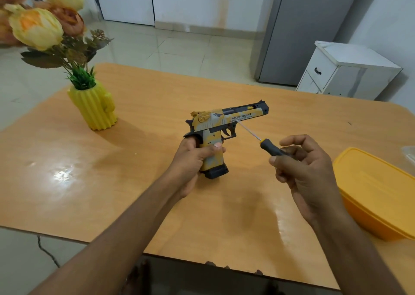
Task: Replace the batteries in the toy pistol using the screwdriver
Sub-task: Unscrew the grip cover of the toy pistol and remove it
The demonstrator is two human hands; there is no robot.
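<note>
Over the table (pixel 112 182), left hand (pixel 193 160) grips toy pistol (pixel 224 124); right hand (pixel 307 173) pinches screwdriver (pixel 269 147).

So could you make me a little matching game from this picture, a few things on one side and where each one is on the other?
Things:
1. pistol
2. screwdriver
3. vase
4. tub

Places:
A. on the table, far left
B. in the left hand
C. at the table's right edge
D. in the right hand

Pairs: 1-B, 2-D, 3-A, 4-C
</note>
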